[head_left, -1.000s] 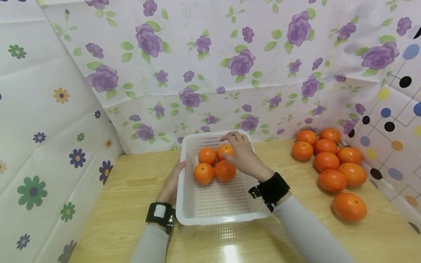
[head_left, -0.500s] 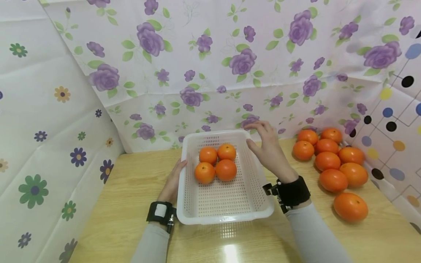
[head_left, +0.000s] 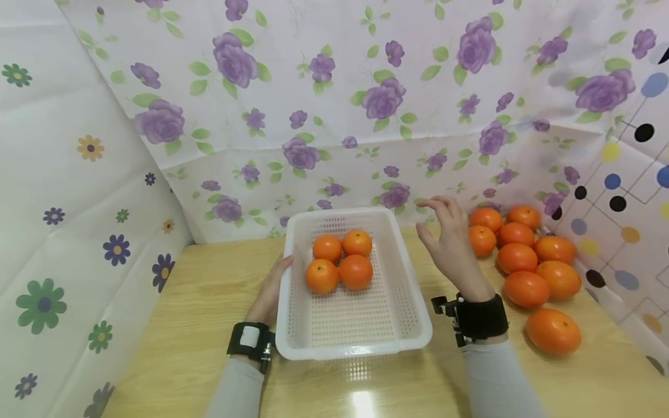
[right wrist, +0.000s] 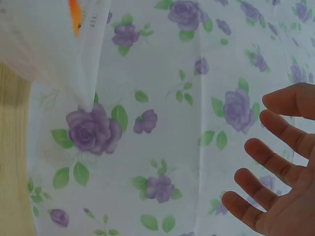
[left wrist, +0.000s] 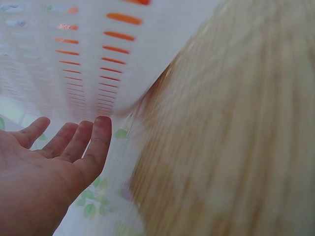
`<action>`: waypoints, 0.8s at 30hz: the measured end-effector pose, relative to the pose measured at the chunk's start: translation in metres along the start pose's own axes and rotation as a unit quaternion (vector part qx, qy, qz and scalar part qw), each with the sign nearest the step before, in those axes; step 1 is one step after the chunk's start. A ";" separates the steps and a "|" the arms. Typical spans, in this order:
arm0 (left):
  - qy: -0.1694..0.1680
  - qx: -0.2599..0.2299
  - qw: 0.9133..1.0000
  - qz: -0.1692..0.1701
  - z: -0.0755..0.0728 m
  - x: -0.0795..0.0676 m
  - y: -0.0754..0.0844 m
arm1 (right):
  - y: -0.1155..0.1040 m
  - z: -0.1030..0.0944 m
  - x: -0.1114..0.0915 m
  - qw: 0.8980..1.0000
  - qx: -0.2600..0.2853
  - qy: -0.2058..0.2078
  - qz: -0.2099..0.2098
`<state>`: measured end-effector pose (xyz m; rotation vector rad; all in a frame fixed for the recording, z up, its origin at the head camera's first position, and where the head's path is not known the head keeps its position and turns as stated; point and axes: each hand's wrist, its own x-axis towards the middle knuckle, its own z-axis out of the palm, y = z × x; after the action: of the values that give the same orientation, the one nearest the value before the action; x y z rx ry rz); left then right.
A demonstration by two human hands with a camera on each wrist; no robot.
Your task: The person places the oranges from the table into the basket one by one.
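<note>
A white perforated plastic basket (head_left: 366,345) stands mid-table, with several orange round fruits (head_left: 356,271), like oranges or persimmons, clustered in its far left part. At the basket's left side is my left hand (head_left: 270,290), fingertips right at the wall. The left wrist view shows that hand (left wrist: 54,167) with extended fingers against the slotted side, orange showing through the slots. My right hand (head_left: 450,247) hovers right of the basket, between it and the loose fruits, holding nothing. Its fingers spread loosely in the right wrist view, where the hand (right wrist: 283,182) appears before the flowered cloth.
More orange fruits (head_left: 517,258) lie grouped on the right of the wooden table (head_left: 198,325), one (head_left: 553,332) nearer the front. A flowered cloth (head_left: 334,116) hangs behind, and patterned sheets (head_left: 627,232) close off both sides.
My right hand has left the fruit at the basket's far right and moved rightward over the rim to beside the basket. The left hand stays at the left wall.
</note>
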<state>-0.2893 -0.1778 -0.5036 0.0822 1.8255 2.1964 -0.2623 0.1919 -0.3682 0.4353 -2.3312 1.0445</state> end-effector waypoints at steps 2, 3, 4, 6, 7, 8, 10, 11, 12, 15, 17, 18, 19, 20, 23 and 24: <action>0.000 -0.007 1.000 0.003 -0.001 0.000 0.001 | 0.002 -0.002 -0.001 1.000 -0.002 0.009 -0.002; -0.002 -0.009 1.000 0.003 -0.001 0.000 0.002 | 0.002 -0.004 -0.001 1.000 -0.005 0.013 0.000; -0.004 -0.008 1.000 0.002 -0.002 -0.001 0.002 | 0.002 -0.006 -0.001 1.000 -0.009 0.018 0.003; -0.002 0.001 1.000 0.001 -0.003 -0.001 0.002 | 0.002 -0.013 -0.002 0.999 -0.019 0.026 0.013; -0.003 0.005 1.000 0.002 -0.004 -0.002 0.002 | 0.001 -0.018 -0.003 0.999 -0.025 0.030 0.021; -0.002 0.009 1.000 0.003 -0.004 -0.002 0.002 | 0.000 -0.023 -0.004 0.998 -0.031 0.033 0.030; -0.001 0.017 1.000 0.007 -0.005 -0.002 0.002 | 0.000 -0.033 -0.007 0.997 -0.045 0.039 0.051; -0.001 0.019 1.000 0.009 -0.006 -0.002 0.003 | 0.000 -0.039 -0.008 0.996 -0.051 0.039 0.062; -0.001 0.018 1.000 0.009 -0.006 -0.002 0.003 | 0.001 -0.046 -0.010 0.995 -0.060 0.042 0.073; -0.005 0.015 1.000 0.006 -0.007 -0.002 0.005 | 0.005 -0.069 -0.016 0.989 -0.080 0.036 0.118; -0.004 0.013 1.000 0.002 -0.007 -0.002 0.006 | 0.009 -0.086 -0.022 0.983 -0.093 0.026 0.159; -0.004 0.014 1.000 0.000 -0.007 -0.002 0.006 | 0.010 -0.094 -0.025 0.978 -0.101 0.017 0.184; -0.004 0.015 1.000 -0.002 -0.007 -0.002 0.006 | 0.012 -0.103 -0.028 0.973 -0.106 0.006 0.207; -0.002 0.016 1.000 -0.004 -0.007 -0.002 0.006 | 0.015 -0.110 -0.031 0.967 -0.111 -0.003 0.228; -0.001 0.017 1.000 -0.006 -0.007 -0.003 0.007 | 0.021 -0.129 -0.039 0.947 -0.131 -0.034 0.291; -0.002 0.017 1.000 -0.006 -0.007 -0.003 0.007 | 0.023 -0.134 -0.042 0.941 -0.137 -0.043 0.306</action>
<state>-0.2891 -0.1859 -0.4978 0.0814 1.8563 2.1571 -0.1940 0.3114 -0.3326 -0.3903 -2.7115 0.9420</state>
